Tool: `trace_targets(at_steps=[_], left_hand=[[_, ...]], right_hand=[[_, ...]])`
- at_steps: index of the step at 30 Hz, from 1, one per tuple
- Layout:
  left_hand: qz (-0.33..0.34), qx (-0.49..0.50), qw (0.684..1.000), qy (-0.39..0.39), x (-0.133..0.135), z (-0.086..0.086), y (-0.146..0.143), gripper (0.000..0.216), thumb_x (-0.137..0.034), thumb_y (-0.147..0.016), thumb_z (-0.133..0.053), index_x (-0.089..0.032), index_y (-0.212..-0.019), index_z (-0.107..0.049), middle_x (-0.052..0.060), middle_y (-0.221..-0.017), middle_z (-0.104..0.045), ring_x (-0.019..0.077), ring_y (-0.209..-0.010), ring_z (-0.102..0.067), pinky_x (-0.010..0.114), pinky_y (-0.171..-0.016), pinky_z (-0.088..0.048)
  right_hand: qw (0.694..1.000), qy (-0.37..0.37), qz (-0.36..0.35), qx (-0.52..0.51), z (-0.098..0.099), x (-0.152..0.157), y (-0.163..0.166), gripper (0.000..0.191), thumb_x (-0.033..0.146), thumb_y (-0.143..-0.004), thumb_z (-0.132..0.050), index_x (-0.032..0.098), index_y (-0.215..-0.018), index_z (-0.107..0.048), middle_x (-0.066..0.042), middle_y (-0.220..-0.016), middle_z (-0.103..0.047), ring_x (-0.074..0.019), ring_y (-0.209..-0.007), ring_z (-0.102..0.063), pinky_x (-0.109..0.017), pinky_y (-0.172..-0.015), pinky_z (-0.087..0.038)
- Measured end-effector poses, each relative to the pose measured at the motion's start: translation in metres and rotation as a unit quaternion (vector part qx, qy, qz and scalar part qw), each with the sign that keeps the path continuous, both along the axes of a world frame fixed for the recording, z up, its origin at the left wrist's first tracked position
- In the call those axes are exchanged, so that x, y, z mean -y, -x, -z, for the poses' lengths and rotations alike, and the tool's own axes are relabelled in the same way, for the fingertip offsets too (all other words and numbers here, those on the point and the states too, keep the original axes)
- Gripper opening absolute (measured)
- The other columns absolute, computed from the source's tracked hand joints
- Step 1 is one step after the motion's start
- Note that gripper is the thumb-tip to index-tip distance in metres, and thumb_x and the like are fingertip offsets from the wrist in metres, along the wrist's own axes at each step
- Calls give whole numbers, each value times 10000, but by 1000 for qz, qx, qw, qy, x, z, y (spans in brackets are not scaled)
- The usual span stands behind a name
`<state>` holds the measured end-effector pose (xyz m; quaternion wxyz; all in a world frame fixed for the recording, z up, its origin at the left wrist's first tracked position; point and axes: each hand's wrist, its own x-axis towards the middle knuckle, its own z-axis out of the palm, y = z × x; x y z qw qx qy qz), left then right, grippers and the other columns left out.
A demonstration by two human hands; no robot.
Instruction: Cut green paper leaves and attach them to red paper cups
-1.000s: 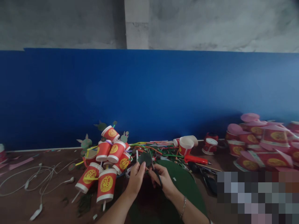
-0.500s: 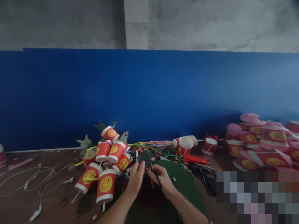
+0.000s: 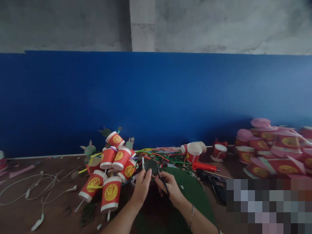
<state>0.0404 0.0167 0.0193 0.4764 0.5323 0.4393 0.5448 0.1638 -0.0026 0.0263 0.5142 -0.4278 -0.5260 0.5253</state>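
Observation:
Between the thumb and fingers of my left hand (image 3: pixel 143 184) is a piece of dark green paper (image 3: pixel 150 166), held up over the table. My right hand (image 3: pixel 170 186) grips a pair of dark-handled scissors (image 3: pixel 164 185). Their blades point upward along the right edge of the paper; whether they touch it I cannot tell. Under and beside my right hand lies a large dark green sheet (image 3: pixel 195 195). To the left of my hands, red paper cups (image 3: pixel 110 193) with yellow emblems are piled up, some with sticks and green animal-shaped cutouts (image 3: pixel 89 149).
White wired earphones (image 3: pixel 37 222) lie tangled at the left. Colourful thin strips (image 3: pixel 158 152) are heaped behind my hands. Right of them are a white-rimmed cup (image 3: pixel 193 151) and a red-handled tool (image 3: pixel 204 167). Cups with pink paper (image 3: pixel 287 149) stand far right, before a blue wall panel (image 3: pixel 156 97).
The green paper in my left hand has tilted and shifted slightly. My right hand and the scissors have barely moved; the things on the table stay as they were.

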Motion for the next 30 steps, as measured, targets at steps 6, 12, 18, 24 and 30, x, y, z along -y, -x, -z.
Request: trace_targets(at_steps=[6,12,18,24,30], left_hand=[[-38,12,999,-17,0,-1,0,388,-543,-787,-485,-202,-624,-402,-66,-569,-363,104,-531,-364,218,-525,-344],[-54,-56,996,-48,2,-5,1,398,-565,-783,-470,-200,-625,-460,-31,-571,-450,138,-553,-432,248,-550,-367],[-44,-86,993,-72,3,-8,1,353,-493,-817,-443,-210,-607,-427,-37,-564,-439,138,-554,-431,250,-569,-360],[-44,-73,994,-64,3,-11,1,384,-550,-793,-444,-208,-617,-443,-29,-570,-467,148,-563,-446,252,-563,-350],[-56,-44,997,-42,3,-8,2,421,-590,-783,-448,-208,-608,-421,-40,-575,-428,136,-564,-422,242,-558,-345]], right_hand=[[1000,2,-2,-1,-2,0,1,341,452,-629,-714,162,-645,-535,84,-403,-443,-57,-333,-387,-164,-312,-367],[1000,6,-18,-15,-2,2,0,376,489,-616,-719,162,-713,-560,68,-446,-496,-71,-369,-441,-173,-358,-389],[1000,-9,-14,-20,0,1,-1,383,502,-614,-715,162,-682,-553,76,-435,-469,-65,-355,-420,-172,-351,-365],[1000,-4,-12,-11,-3,1,0,372,484,-611,-720,161,-642,-538,88,-402,-435,-57,-321,-378,-172,-314,-341],[1000,6,0,-6,-3,1,1,367,472,-608,-726,161,-631,-531,91,-376,-428,-54,-312,-358,-167,-301,-339]])
